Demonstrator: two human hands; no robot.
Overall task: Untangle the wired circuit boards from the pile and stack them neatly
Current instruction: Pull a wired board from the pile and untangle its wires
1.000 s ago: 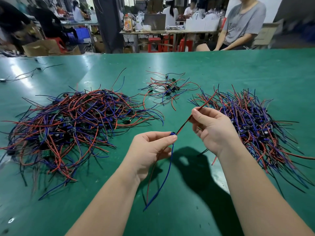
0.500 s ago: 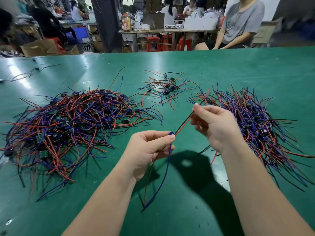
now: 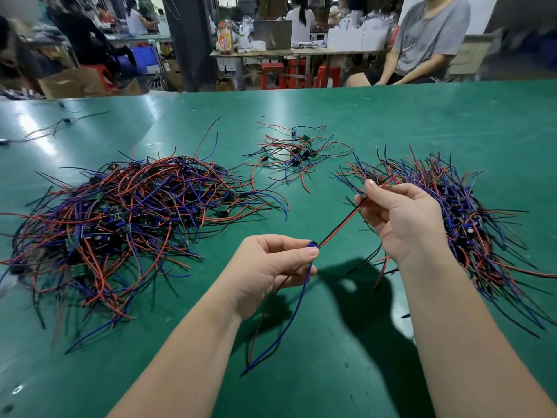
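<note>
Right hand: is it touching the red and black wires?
Touching. Head view shows the right hand pinching the red and black wires between thumb and fingers.

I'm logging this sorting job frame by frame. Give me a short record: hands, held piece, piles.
left hand: pinches the wired board, blue and red leads hanging below
right hand: pinches the board's red-black wire pair, straight between the hands
tangled pile: left side of the green table
small cluster: far centre, loose
right pile: beyond the right hand, wires roughly aligned
</note>
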